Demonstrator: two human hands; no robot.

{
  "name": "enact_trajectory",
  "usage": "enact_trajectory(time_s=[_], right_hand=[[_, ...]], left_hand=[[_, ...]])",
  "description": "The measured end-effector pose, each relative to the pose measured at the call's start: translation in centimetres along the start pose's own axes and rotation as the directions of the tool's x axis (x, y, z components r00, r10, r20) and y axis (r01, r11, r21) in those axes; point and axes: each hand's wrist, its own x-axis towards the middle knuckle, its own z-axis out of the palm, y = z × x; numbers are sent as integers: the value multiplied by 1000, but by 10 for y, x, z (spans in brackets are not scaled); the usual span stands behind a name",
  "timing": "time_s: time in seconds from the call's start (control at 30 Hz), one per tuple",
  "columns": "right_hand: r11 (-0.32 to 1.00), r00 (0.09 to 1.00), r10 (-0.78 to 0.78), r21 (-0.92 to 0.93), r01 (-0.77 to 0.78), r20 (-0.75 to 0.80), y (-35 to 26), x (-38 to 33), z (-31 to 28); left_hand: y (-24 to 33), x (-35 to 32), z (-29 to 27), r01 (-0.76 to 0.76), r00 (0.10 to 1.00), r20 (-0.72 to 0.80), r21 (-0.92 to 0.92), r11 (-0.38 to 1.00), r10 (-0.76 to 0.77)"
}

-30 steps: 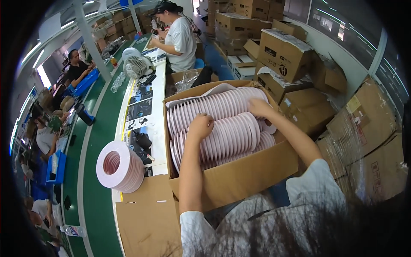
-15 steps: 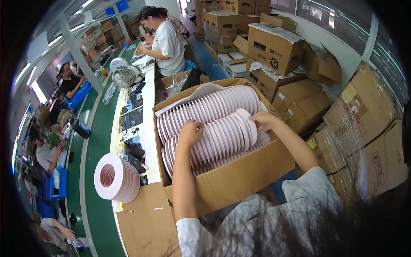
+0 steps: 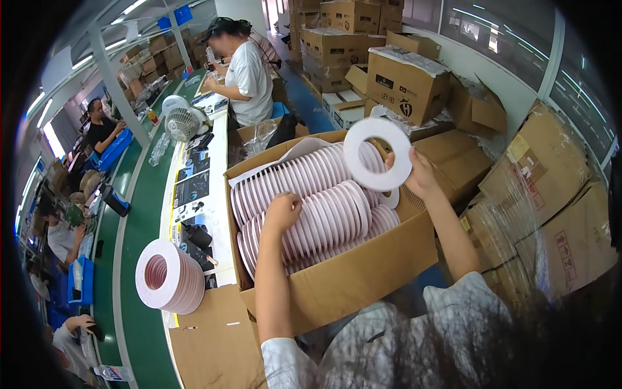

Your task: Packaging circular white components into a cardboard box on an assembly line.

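My right hand (image 3: 421, 174) grips a flat white ring (image 3: 352, 155) by its right edge, raised above the box with its face toward me. An open cardboard box (image 3: 350, 279) in front of me holds rows of pale pinkish-white rings (image 3: 334, 214) standing on edge, with a shorter row lying on top of the others. My left hand (image 3: 284, 211) rests at the left end of that top row, its fingers curled in. Whatever those fingers may hold is hidden.
Left of the box, a stack of rings (image 3: 170, 277) stands at the worktable's edge by the green conveyor (image 3: 146, 223). A fan (image 3: 184, 123) and dark tools lie farther along. A co-worker (image 3: 248, 78) stands beyond. Cartons (image 3: 407, 87) pile up behind and right.
My right hand has lifted one ring off the right end of the top row, up and to the right. The left hand stays by the row. My view has shifted slightly.
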Motion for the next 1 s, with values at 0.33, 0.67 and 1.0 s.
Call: enact_trajectory(time_s=[0.33, 0.67, 1.0], right_hand=[[807, 990, 122, -574, -137, -64, -10, 48, 16], [-69, 719, -386, -795, 602, 578, 54, 106, 26], [-186, 896, 418, -951, 248, 152, 78, 125, 47]], left_hand=[[-4, -3, 4, -16, 999, 41, 31, 999, 14], [1, 1, 5, -12, 1000, -1, -32, 999, 12], [-29, -23, -3, 51, 996, -75, 21, 998, -49]])
